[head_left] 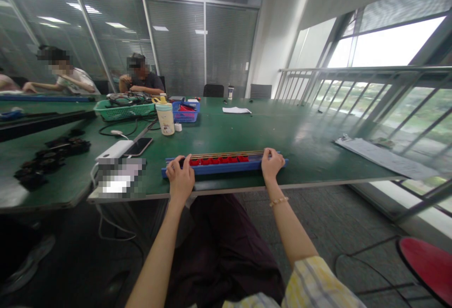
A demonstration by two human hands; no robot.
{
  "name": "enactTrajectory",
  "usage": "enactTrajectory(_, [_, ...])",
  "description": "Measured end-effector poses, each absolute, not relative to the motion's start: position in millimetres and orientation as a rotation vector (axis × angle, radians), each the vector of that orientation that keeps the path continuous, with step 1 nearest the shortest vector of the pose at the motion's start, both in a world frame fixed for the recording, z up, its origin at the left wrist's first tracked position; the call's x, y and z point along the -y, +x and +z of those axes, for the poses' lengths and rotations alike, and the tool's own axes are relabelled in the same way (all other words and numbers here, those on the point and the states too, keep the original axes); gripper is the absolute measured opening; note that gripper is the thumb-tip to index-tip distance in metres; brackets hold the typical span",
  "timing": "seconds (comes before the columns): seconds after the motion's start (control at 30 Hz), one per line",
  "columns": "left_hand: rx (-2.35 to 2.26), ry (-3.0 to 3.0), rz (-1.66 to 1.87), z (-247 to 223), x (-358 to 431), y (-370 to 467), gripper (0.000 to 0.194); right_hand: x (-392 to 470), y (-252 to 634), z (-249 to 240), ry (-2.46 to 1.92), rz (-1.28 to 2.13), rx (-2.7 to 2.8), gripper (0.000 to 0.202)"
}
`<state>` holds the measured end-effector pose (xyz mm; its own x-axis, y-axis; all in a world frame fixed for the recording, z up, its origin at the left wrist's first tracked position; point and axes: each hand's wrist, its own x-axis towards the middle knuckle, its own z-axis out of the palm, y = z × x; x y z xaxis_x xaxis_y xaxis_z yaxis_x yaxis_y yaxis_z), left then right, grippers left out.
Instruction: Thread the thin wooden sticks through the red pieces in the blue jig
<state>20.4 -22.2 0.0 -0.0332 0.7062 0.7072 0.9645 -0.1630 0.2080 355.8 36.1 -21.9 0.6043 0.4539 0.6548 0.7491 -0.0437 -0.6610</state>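
A long, narrow blue tray lies along the near edge of the green table. Inside it, several red blocks sit in a row, and thin yellowish strips run lengthwise behind them. My left hand is closed over the tray's left end, its thumb near the left end of the strips; a small dark part shows beneath its fingers. At the right end, my right hand has curled fingers pinched where the strips end, resting against the tray. Its fingertips are partly hidden.
Left of the tray lie a white power bank and a phone. Farther back stand a cup, a green basket and a blue basket. A clipboard lies right. Two people sit across the table.
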Motion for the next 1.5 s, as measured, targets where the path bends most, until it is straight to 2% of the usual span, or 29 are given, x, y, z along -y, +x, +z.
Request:
enactTrajectory(0.27, [1.744,-1.887,-1.073,1.1,22.6,20.1,0.043,-35.2,357.8,-21.1,-1.653,-0.286,0.985,0.047])
enactTrajectory(0.73, [1.766,-1.904,-1.058,2.1,25.1,19.7,0.044,-36.2,359.3,-21.9,-1.598,-0.294,0.949,0.042])
enactTrajectory(1.13, [1.759,-1.919,-1.054,1.7,25.6,18.8,0.045,-37.9,359.8,-22.3,-1.588,-0.311,0.912,0.047])
enactTrajectory(1.5, [1.803,-1.896,-1.04,17.3,5.1,17.6,0.036,-38.3,360.9,-23.5,-1.545,-0.273,0.906,0.049])
